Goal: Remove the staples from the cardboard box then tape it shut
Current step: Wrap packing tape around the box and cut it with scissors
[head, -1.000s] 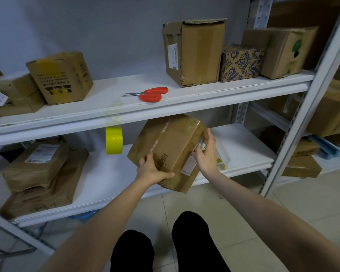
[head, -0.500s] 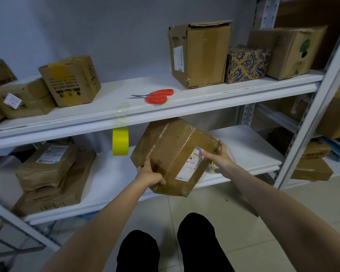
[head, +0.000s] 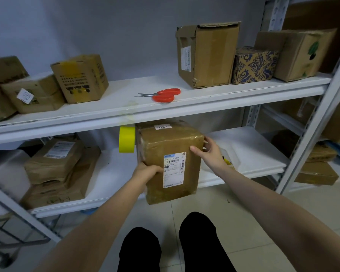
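I hold a brown cardboard box (head: 171, 146), wrapped in glossy tape, in front of the lower shelf. A white shipping label faces me and a small "1314" sticker sits on its top. My left hand (head: 145, 171) grips its lower left edge, fingers curled round the side. My right hand (head: 208, 154) grips its upper right corner, thumb on the front face. A yellow tape roll (head: 126, 141) hangs from a clear strip stuck to the upper shelf edge, just left of the box. Red-handled scissors (head: 161, 94) lie on the upper shelf.
The white upper shelf (head: 204, 107) carries several cardboard boxes, among them a tall one (head: 208, 55) and a blue-patterned one (head: 253, 65). Wrapped parcels (head: 53, 165) are stacked on the lower shelf at left. A grey rack post (head: 312, 130) stands at right. Tiled floor lies below.
The box has been turned upright, so its label now faces me. My right hand shifted to the upper right corner and my left hand to the lower left edge.
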A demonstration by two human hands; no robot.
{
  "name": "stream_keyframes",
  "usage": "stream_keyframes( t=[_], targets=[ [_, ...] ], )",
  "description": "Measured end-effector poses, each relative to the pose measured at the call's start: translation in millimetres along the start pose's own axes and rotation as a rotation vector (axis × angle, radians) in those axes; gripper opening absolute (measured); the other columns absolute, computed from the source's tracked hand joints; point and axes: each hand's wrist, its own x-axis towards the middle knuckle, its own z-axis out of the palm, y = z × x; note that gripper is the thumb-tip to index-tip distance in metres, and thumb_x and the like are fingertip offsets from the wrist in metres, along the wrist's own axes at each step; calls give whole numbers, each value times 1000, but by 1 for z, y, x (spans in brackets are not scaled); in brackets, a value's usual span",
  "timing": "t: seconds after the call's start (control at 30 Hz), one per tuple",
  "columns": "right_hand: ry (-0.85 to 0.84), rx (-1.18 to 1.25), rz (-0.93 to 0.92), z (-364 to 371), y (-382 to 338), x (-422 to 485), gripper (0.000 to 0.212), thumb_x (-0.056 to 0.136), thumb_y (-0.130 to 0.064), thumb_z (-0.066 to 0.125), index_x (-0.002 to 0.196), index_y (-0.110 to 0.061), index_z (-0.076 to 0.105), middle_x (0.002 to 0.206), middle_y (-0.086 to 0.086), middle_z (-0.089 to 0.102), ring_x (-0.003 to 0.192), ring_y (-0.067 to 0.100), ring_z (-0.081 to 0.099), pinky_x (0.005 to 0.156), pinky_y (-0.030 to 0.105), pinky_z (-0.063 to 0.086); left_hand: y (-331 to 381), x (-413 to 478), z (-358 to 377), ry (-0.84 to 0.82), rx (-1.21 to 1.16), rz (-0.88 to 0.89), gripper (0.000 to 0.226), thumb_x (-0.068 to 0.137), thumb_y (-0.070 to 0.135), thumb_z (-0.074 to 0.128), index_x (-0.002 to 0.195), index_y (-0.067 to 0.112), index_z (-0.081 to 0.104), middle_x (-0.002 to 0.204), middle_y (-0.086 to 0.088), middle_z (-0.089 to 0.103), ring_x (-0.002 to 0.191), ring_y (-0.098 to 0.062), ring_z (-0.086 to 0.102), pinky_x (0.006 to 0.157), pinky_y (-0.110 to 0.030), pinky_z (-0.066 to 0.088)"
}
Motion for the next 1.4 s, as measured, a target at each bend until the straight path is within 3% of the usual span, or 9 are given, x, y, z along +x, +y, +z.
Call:
stream_keyframes(
  t=[0.17, 0.4, 0.53, 0.7, 0.87, 1.0, 1.17, 1.3, 1.4],
  targets=[
    [37, 7, -27, 5, -33, 8, 39, 92, -33, 62, 122, -8, 60, 108, -1, 64, 101, 15, 58, 84, 24, 45, 11, -11, -6, 62, -152, 75, 42, 77, 31, 70, 111, 13, 53, 109, -5, 64, 96, -23, 61, 77, -32, 48],
    [22, 249, 129, -4, -59, 26, 21, 93, 6, 43, 110, -2, 51, 93, 12, 58, 82, 17, 58, 76, 26, 46, 36, -17, -12, 105, -227, 229, 34, 79, 27, 65, 111, 20, 59, 106, 1, 68, 89, -14, 63, 64, -24, 46],
    [-32, 165, 200, -2, -48, 16, 20, 94, 7, 44, 88, -10, 52, 82, 4, 54, 80, 18, 55, 70, 22, 45, 33, -18, -6, 9, -106, 234, 33, 86, 14, 64, 112, 23, 47, 110, 8, 60, 97, -18, 60, 83, -31, 49],
    [-77, 124, 298, -6, -21, -7, 15, 99, -13, 50, 112, -8, 55, 103, 5, 61, 97, 19, 61, 89, 33, 48, 8, -13, -7, -35, 67, 104, 62, 89, 9, 59, 143, 11, 29, 139, -10, 47, 119, -30, 51, 89, -37, 46],
    [-180, 26, 540, -23, 25, -12, 75, 73, -77, 55, 121, -20, 55, 121, 4, 60, 110, 25, 59, 101, 50, 43, -9, -16, -13, -101, 58, -182, 51, 87, 49, 58, 122, 15, 43, 124, -9, 52, 113, -36, 53, 91, -43, 46],
    [-259, 31, 699, -23, 53, -26, 75, 78, -80, 44, 113, -17, 65, 114, 13, 66, 109, 35, 60, 96, 52, 45, -13, -13, -10, -64, -59, -135, 56, 88, 57, 53, 123, 13, 50, 120, -10, 59, 107, -33, 58, 91, -46, 51],
    [-101, 92, 563, -33, 41, -23, 70, 87, -71, 39, 119, -14, 64, 118, 18, 64, 110, 40, 60, 106, 53, 40, 3, -14, -10, 79, -142, 75, 54, 93, 57, 40, 120, 11, 51, 114, -7, 61, 97, -26, 60, 83, -39, 41],
    [-157, 143, 435, -43, 23, -21, 79, 79, -82, 28, 124, -24, 58, 122, 0, 64, 113, 18, 57, 96, 38, 41, 19, -20, -7, 36, -131, 249, 48, 91, 57, 46, 108, 14, 57, 108, -3, 64, 102, -22, 60, 90, -37, 44],
    [-261, 178, 369, -50, 14, -22, 60, 83, -75, 28, 119, -34, 52, 122, -10, 57, 112, 9, 52, 99, 37, 36, 22, -25, -3, 37, -117, 325, 28, 91, 39, 59, 109, 18, 55, 105, 3, 60, 100, -17, 56, 84, -30, 41]
  ],
)
